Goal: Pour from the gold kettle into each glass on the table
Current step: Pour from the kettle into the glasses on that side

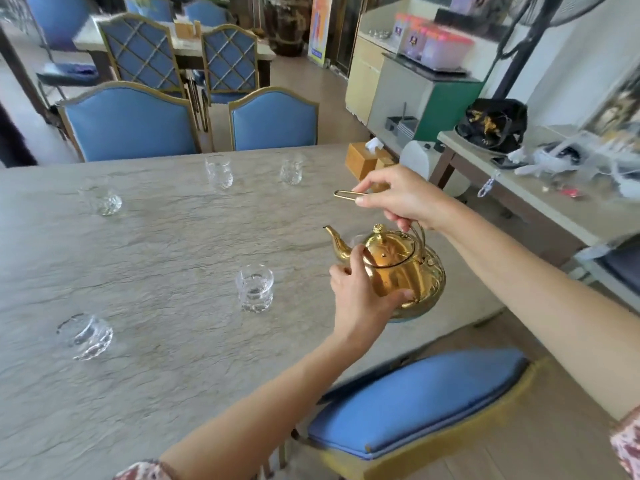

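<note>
Two hands on a gold kettle near the table's right edge, five glasses spread over the rest.

Largest is the table (156, 244), grey and veined, its left side cut off. The gold kettle (398, 268) hangs just above it, spout toward the far-left corner. The right hand (401, 199) pinches the wire handle from above; the left hand (363, 292) cups the kettle's near side, hiding part of the body. The glasses (254, 289) are clear, their contents hard to judge, and the left ones are blurred.
</note>
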